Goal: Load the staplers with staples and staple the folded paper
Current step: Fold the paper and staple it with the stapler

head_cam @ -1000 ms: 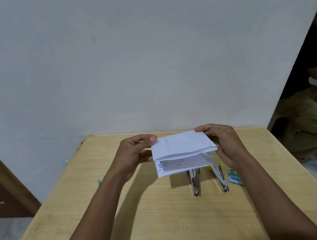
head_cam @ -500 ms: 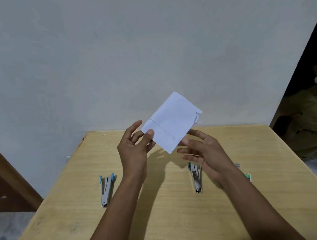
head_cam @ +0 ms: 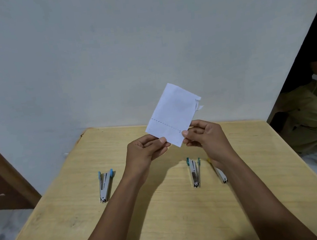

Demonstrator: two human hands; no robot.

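Head view: left hand (head_cam: 145,151) and right hand (head_cam: 210,137) pinch folded paper (head_cam: 173,116); right forearm (head_cam: 249,186) overlaps one stapler (head_cam: 221,176).

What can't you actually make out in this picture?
Head view, right stapler: its far end is hidden behind the right hand and wrist.
Head view, left stapler and middle stapler: whether they are loaded, too small to tell.
Head view, dotted row on the folded paper: too small to tell staples from marks.
Head view, paper's far face: turned away.
Head view, seated person: cut off by the right edge.
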